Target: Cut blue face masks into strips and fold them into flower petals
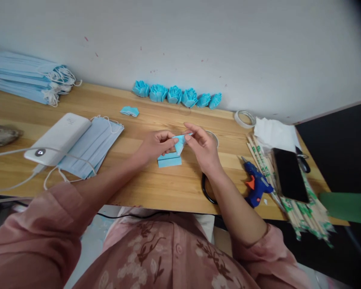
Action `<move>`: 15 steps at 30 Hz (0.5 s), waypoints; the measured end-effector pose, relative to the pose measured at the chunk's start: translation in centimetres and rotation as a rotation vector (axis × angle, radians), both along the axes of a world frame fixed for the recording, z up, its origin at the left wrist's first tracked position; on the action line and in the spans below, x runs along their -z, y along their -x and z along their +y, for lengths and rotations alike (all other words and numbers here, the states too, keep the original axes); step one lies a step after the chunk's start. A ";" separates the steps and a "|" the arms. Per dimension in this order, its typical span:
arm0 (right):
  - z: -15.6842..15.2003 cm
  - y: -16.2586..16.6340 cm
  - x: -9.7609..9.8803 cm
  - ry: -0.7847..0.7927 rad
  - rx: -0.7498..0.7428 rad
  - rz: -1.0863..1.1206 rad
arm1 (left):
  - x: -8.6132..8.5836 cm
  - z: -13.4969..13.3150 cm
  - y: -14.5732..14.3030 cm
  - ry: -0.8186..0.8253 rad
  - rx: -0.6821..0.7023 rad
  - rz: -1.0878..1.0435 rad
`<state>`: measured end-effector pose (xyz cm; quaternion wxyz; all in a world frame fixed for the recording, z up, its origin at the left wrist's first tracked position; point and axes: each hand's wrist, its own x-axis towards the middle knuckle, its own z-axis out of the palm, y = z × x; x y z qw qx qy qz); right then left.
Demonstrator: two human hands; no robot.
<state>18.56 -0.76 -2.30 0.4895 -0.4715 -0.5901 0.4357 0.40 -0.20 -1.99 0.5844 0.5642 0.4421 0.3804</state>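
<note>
A: What is being held by the hands?

B: A small piece of folded blue material (179, 146) is pinched between them, raised over the wooden table (132, 188). Its left corner is gripped by the thumb and fingers of the left hand (157, 143), and its right corner by the right hand (207, 154), thumb in front. Which fingers are pressed behind it cannot be told

A: And what is seen just below?

B: A flat blue strip (169, 162) is laid on the wood, partly covered by the left hand. Near the right wrist, a black loop (209, 192) is half hidden by the forearm

A: How is the back of the table filled?

B: Six blue rosettes (174, 95) are lined up along the wall, the two at the right being slimmer. A blue scrap (130, 111) is placed in front of the row, to the left

A: What is found at the sides?

B: At the left, a white power bank (60, 136) is rested beside pale blue masks (93, 144), with a larger mask pile (24, 76) set behind. At the right, a blue glue gun (258, 186), a roll of tape (245, 119) and a dark phone (290, 174) on wrapped sticks (303, 216) can be seen
</note>
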 end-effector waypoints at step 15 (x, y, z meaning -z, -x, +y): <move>0.2 -0.3 0.3 -0.019 0.075 -0.028 | -0.1 0.1 -0.1 0.036 0.013 0.041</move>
